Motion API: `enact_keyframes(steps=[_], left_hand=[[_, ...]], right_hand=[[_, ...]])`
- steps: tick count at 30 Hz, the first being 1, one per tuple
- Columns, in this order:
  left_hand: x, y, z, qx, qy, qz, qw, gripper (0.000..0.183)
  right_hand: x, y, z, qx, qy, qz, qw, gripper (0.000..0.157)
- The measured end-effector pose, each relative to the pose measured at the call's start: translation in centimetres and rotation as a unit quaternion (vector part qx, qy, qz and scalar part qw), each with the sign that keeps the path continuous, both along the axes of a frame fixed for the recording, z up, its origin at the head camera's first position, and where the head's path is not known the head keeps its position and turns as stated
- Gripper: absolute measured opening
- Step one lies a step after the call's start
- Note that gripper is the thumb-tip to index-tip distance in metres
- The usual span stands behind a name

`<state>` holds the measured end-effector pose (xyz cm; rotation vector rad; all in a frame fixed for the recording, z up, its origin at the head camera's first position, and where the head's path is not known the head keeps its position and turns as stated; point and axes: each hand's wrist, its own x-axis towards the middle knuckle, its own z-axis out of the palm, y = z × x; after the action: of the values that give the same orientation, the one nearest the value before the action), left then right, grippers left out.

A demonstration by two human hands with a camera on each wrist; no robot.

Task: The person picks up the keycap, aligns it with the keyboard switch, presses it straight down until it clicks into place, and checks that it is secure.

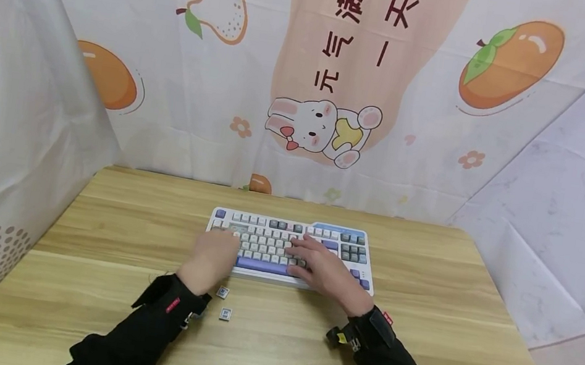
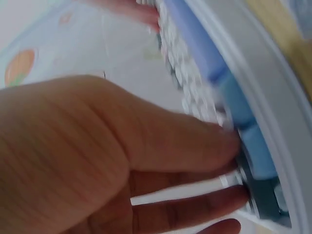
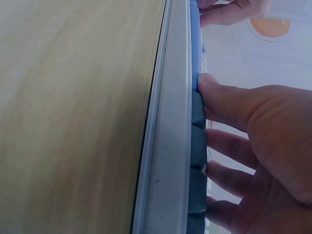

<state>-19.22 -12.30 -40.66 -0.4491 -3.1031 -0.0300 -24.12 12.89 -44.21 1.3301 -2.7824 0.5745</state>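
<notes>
A white compact keyboard [image 1: 267, 250] with white, grey and purple keys lies on the wooden table. My left hand [image 1: 212, 252] bends over its front left corner. In the left wrist view the thumb [image 2: 204, 141] and index finger close in a pinch on a keycap beside the light blue keys [image 2: 258, 151]; the tips partly hide it. A dark gap [image 2: 265, 195] shows in the bottom row there. My right hand [image 1: 322, 268] rests on the keys right of centre, fingers spread, its thumb [image 3: 214, 92] at the end of the purple spacebar [image 1: 261, 265].
Two small square keycaps, one [image 1: 223, 292] nearer the keyboard and the other [image 1: 226, 315] nearer me, lie beside my left wrist. The wooden table [image 1: 418, 325] runs back to a printed cloth [image 1: 197, 100], with white sheets at both sides.
</notes>
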Motion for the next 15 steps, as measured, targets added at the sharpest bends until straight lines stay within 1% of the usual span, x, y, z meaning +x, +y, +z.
enact_keyframes(steps=[2,4,8,11,15], left_hand=[[0.2,0.2,-0.2,-0.003,0.013,-0.005,0.9999,0.011],[0.1,0.0,-0.3,0.003,0.017,-0.001,0.9999,0.009],[-0.1,-0.7,-0.1,0.038,0.004,0.000,0.9993,0.010],[0.0,-1.1,0.0,0.058,-0.006,-0.011,0.9982,0.011],[0.2,-1.4,-0.2,0.061,0.004,-0.030,0.9976,0.012]], right_hand=[[0.0,-0.1,0.0,0.000,0.001,0.000,1.000,0.039],[0.1,-0.1,0.0,0.002,0.003,-0.003,1.000,0.039],[0.0,-0.1,0.1,0.004,0.001,-0.004,1.000,0.039],[0.0,-0.1,0.0,0.007,-0.002,-0.005,1.000,0.039],[0.0,-0.1,-0.1,0.014,-0.004,-0.012,1.000,0.040]])
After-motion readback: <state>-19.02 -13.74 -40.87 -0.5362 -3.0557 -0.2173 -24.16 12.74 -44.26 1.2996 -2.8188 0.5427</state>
